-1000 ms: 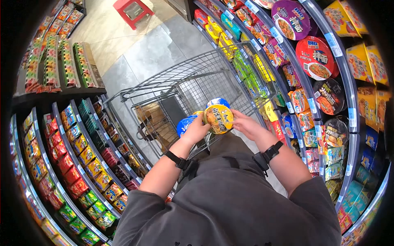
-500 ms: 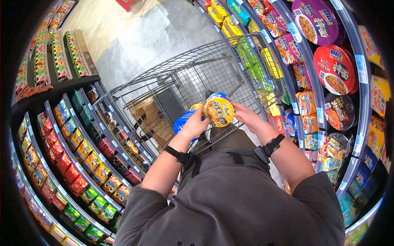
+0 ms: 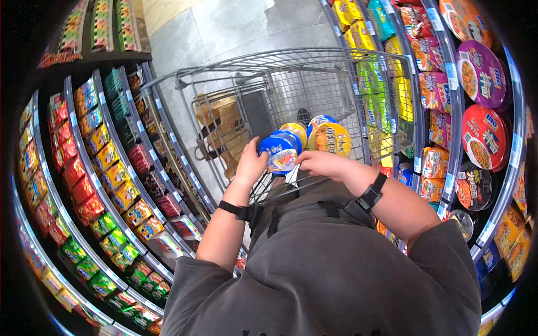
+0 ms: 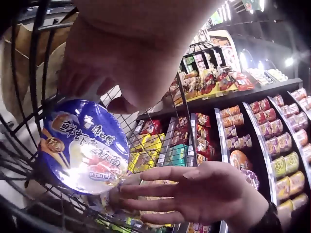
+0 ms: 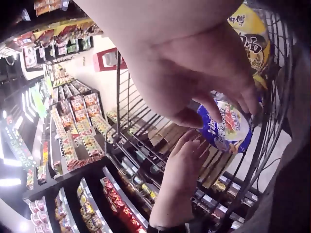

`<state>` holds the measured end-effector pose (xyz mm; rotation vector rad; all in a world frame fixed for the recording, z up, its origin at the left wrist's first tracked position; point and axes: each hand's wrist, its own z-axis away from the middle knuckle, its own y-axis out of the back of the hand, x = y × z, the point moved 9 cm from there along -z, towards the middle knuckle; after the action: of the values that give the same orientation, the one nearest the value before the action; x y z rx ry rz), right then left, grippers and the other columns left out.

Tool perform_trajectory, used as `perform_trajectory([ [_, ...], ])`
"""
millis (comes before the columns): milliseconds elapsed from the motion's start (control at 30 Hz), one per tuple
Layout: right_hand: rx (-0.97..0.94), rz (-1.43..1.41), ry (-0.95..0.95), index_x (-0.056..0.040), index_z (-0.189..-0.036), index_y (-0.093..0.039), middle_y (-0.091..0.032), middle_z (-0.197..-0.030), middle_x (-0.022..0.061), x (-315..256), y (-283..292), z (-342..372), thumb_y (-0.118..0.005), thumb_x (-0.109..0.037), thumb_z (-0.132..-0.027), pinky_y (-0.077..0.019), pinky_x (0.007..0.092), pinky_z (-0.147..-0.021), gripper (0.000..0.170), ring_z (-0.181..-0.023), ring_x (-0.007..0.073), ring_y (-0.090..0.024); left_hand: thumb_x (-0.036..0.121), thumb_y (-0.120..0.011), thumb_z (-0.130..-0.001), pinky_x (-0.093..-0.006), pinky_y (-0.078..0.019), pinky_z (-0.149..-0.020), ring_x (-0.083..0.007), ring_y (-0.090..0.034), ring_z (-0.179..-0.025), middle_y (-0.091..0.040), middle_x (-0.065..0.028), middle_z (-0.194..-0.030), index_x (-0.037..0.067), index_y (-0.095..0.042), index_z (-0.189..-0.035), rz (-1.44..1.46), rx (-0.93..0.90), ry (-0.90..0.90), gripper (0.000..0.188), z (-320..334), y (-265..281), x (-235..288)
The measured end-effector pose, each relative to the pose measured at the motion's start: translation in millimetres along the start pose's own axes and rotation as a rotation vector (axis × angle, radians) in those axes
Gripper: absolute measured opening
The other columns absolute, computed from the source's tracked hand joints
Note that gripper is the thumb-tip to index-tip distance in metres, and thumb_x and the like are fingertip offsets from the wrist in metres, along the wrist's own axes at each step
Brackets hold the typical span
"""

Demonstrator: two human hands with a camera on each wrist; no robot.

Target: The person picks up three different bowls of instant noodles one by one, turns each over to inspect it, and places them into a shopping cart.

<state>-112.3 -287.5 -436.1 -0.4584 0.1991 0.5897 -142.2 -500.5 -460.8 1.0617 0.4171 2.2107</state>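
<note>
A blue-lidded instant noodle bowl (image 3: pixel 280 159) sits tilted in the near end of the shopping cart (image 3: pixel 269 56). My left hand (image 3: pixel 250 162) holds its left side, fingers curved at the edge and thumb near the lid. My right hand (image 3: pixel 322 164) is at the bowl's other side; in the left wrist view this right hand (image 4: pixel 194 194) has its fingers extended toward the rim. A yellow-lidded noodle bowl (image 3: pixel 336 137) leans just beyond the right hand. Behind it and the blue bowl, more blue and yellow bowls partly show.
Shelves of packaged noodles (image 3: pixel 106 162) line the left side. On the right, a shelf carries noodle bowls (image 3: pixel 485 137) and bright packets close to the cart's side. A brown cardboard-like item (image 3: pixel 218 126) shows through the cart's left end. Grey floor tiles (image 3: pixel 235 28) lie beyond.
Both hands have let go of the yellow bowl, which now rests in the cart. They have come to the blue bowl at its left. The head view has shifted.
</note>
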Motion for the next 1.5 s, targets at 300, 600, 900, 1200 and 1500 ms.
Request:
perform_trajectory([
  [300,0.196,0.391,0.052,-0.0062,-0.121,-0.068,-0.069,-0.111,0.0116,-9,-8,-43,-0.059,-0.026,-0.096,-0.0486,0.0363,-0.087,0.033,-0.102,0.0231,-0.062,0.019,-0.063,-0.09,-0.0419,-0.0471,-0.108,-0.0388,-0.061,-0.125,-0.06,-0.0295,-0.135,-0.003,-0.038,-0.152,0.101,-0.106,0.03,0.07,23,-6,-16],
  [600,0.139,0.13,0.186,-0.0066,-0.112,-0.065,-0.068,-0.097,0.0078,-52,-57,50,-0.05,-0.034,-0.105,-0.054,0.0292,-0.07,0.031,-0.079,0.0153,-0.067,0.012,-0.066,-0.096,-0.0403,-0.0488,-0.107,-0.0286,-0.062,-0.126,-0.061,-0.0217,-0.137,0.001,-0.04,-0.152,0.515,-0.058,-0.285,0.062,97,95,35],
  [900,-0.023,-0.546,0.796,-0.0082,-0.103,-0.064,-0.066,-0.086,0.0025,-62,-134,202,-0.05,-0.036,-0.108,-0.0455,0.0264,-0.061,0.031,-0.064,0.0109,-0.059,0.034,-0.084,-0.079,-0.0403,-0.0302,-0.121,-0.0273,-0.042,-0.145,-0.042,-0.0174,-0.158,0.001,-0.025,-0.16,0.568,-0.203,-0.887,0.106,230,166,140],
  [1200,0.271,-0.617,1.113,-0.0044,-0.121,-0.058,-0.063,-0.083,0.0038,5,-172,291,-0.057,-0.024,-0.103,-0.0503,0.0307,-0.067,0.027,-0.073,0.0154,-0.061,0.03,-0.092,-0.072,-0.0387,-0.0325,-0.119,-0.0255,-0.039,-0.144,-0.034,-0.019,-0.159,-0.001,-0.001,-0.163,0.571,-0.491,-0.923,0.132,270,111,183],
  [1500,0.665,-0.655,1.253,-0.0099,-0.159,-0.029,-0.061,-0.131,0.0123,104,-172,353,-0.062,-0.022,-0.1,-0.0472,0.0374,-0.099,0.069,-0.121,0.0232,-0.059,0.027,-0.09,-0.07,-0.0426,-0.0389,-0.116,-0.0296,-0.042,-0.142,-0.033,-0.0181,-0.158,0.01,0.004,-0.165,0.67,-0.63,-0.886,0.135,304,46,240],
])
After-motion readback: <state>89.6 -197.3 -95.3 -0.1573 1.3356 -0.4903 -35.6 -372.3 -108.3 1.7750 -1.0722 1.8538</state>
